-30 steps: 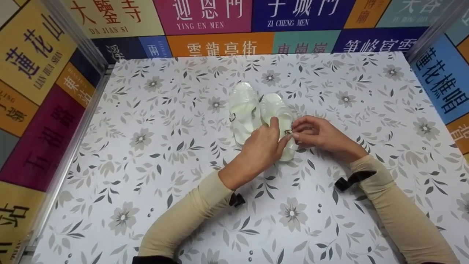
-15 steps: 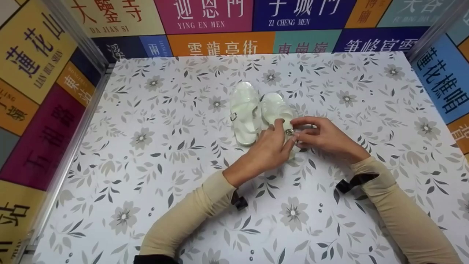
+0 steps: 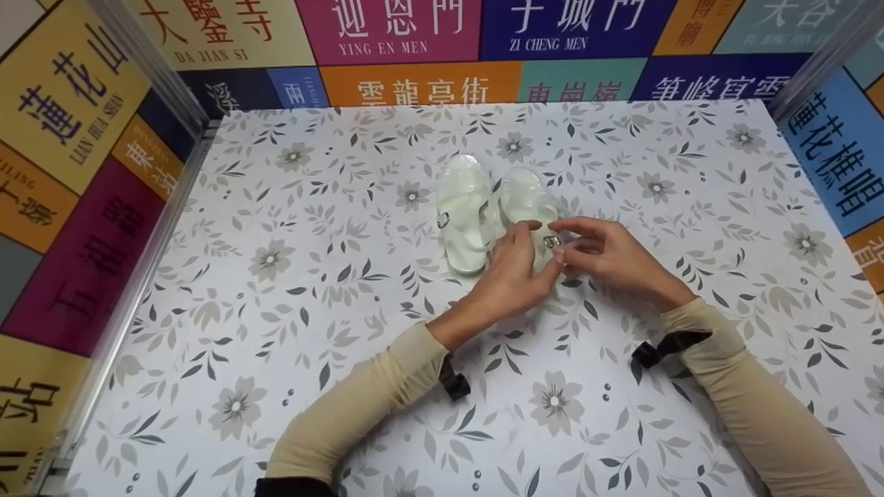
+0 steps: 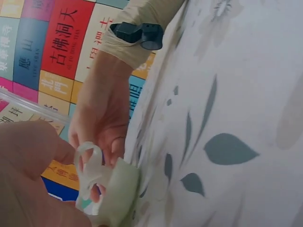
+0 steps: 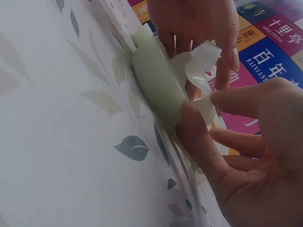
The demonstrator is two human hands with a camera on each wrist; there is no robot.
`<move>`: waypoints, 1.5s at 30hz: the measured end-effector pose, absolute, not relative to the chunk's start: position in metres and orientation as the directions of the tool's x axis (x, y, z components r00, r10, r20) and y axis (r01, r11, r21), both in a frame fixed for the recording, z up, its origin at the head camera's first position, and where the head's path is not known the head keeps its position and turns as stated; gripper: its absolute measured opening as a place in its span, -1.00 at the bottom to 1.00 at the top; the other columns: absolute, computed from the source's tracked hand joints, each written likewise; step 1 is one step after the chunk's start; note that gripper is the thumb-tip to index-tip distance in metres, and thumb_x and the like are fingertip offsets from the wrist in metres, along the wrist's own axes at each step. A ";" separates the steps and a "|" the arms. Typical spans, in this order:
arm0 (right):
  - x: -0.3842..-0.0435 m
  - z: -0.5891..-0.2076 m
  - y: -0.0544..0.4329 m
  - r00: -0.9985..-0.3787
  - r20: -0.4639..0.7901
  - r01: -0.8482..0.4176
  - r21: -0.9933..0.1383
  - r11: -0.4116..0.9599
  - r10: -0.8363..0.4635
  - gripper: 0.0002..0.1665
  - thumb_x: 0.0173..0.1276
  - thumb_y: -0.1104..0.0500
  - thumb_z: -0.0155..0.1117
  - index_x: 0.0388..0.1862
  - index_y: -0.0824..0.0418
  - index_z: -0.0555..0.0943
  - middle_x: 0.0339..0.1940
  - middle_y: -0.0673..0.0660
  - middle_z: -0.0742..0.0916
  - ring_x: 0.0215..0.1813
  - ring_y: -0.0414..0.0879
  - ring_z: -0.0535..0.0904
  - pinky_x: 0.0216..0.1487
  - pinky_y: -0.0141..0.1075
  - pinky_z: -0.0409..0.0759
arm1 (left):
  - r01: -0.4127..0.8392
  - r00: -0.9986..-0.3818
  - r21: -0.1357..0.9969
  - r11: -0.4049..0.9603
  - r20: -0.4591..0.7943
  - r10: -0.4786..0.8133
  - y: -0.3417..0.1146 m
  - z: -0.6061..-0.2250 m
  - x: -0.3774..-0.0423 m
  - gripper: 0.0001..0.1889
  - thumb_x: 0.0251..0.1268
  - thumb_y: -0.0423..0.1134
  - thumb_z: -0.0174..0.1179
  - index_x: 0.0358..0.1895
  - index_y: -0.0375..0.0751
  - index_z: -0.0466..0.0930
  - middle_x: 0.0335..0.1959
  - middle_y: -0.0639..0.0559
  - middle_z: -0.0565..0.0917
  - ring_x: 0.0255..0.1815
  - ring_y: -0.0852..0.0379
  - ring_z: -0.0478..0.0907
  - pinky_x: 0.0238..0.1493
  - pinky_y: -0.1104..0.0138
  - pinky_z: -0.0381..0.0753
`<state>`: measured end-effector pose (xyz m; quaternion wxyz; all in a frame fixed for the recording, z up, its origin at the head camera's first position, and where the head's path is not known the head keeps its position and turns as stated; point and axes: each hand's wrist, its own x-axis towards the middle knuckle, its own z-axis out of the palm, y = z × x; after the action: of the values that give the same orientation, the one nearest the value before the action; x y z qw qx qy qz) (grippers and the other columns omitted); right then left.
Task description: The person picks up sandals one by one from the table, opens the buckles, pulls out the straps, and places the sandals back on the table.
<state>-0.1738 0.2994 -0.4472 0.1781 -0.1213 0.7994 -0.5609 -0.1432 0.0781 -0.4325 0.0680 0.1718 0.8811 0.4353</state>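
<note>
Two pale green sandals lie side by side on the table, toes pointing away. The left sandal [image 3: 461, 238] has a metal buckle on its outer side and is untouched. Over the right sandal [image 3: 522, 188] are both hands. My left hand [image 3: 507, 273] holds its strap [image 4: 90, 163] from the left, thumb close to the metal buckle [image 3: 551, 242]. From the right, my right hand [image 3: 615, 259] pinches the strap beside the buckle with thumb and index finger. In the right wrist view, the strap [image 5: 201, 61] stands raised in a curve above the thick sole [image 5: 154, 78]. The fingers hide part of the fastening.
A white cover with grey flowers and leaves lies over the table [image 3: 311, 386]. Colourful lettered panels [image 3: 407, 31] stand along the back and both sides. Each wrist carries a black camera [image 3: 454, 383] over a beige sleeve [image 3: 366, 397].
My left hand has shifted a little to the right, covering more of the right sandal's heel. The right sandal has turned slightly, and its buckle now shows more. The right hand barely moved.
</note>
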 end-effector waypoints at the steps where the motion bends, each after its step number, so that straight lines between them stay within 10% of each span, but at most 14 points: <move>1: -0.175 -0.447 0.300 -0.912 -0.133 -0.009 -0.939 0.345 -0.387 -0.32 0.59 0.09 0.41 0.58 0.24 0.47 0.23 0.37 0.76 0.09 -0.09 0.82 0.10 -0.22 0.84 | 0.253 -0.932 0.793 0.554 0.046 0.359 0.080 -0.435 -0.143 -0.35 0.63 0.03 0.16 0.58 -0.19 0.24 0.48 -0.19 0.45 0.56 -0.19 0.39 0.63 -0.05 0.38; 7: -0.185 -0.452 0.299 -0.940 -0.016 -0.115 -0.925 0.361 -0.341 -0.40 0.62 0.10 0.37 0.55 0.20 0.52 0.31 0.30 0.70 0.09 -0.16 0.77 0.06 -0.34 0.81 | 0.229 -0.947 0.843 0.486 0.077 0.311 0.091 -0.448 -0.147 -0.37 0.57 -0.04 0.13 0.59 -0.11 0.25 0.78 -0.32 0.03 0.75 -0.22 0.08 0.75 -0.10 0.18; 24: -0.223 -0.466 0.285 -0.958 0.061 -0.179 -0.889 0.422 -0.279 -0.50 0.66 0.11 0.29 0.49 0.17 0.59 0.52 0.22 0.63 0.13 -0.32 0.72 0.10 -0.52 0.64 | 0.152 -0.988 0.863 0.481 0.112 0.111 0.110 -0.462 -0.196 -0.47 0.55 -0.08 0.04 0.48 -0.18 0.39 0.51 -0.14 0.42 0.59 -0.13 0.31 0.66 0.09 0.30; 31: -0.221 -0.459 0.282 -0.965 0.075 -0.189 -0.862 0.470 -0.251 -0.49 0.63 0.17 0.29 0.50 0.17 0.58 0.50 0.20 0.63 0.21 -0.03 0.69 0.11 -0.46 0.58 | 0.259 -0.963 0.800 0.541 0.173 0.206 0.107 -0.449 -0.186 -0.43 0.70 0.05 -0.03 0.57 -0.17 0.34 0.77 -0.37 0.04 0.80 -0.28 -0.04 0.79 -0.04 0.10; 45: -0.195 -0.417 0.224 -0.859 0.467 -0.511 -0.745 0.429 -0.211 -0.64 0.58 0.31 0.27 0.28 0.24 0.70 0.22 0.13 0.79 0.17 -0.02 0.76 0.15 -0.43 0.73 | 0.510 -0.860 0.733 0.451 0.420 0.289 0.029 -0.405 -0.176 -0.63 0.72 -0.26 -0.02 0.42 -0.20 0.54 0.57 -0.16 0.48 0.63 -0.11 0.32 0.71 0.15 0.26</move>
<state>-0.1950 0.2238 -0.4172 -0.1536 -0.2171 0.8312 -0.4883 -0.1764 0.0288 -0.4053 -0.1178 0.2368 0.8436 0.4673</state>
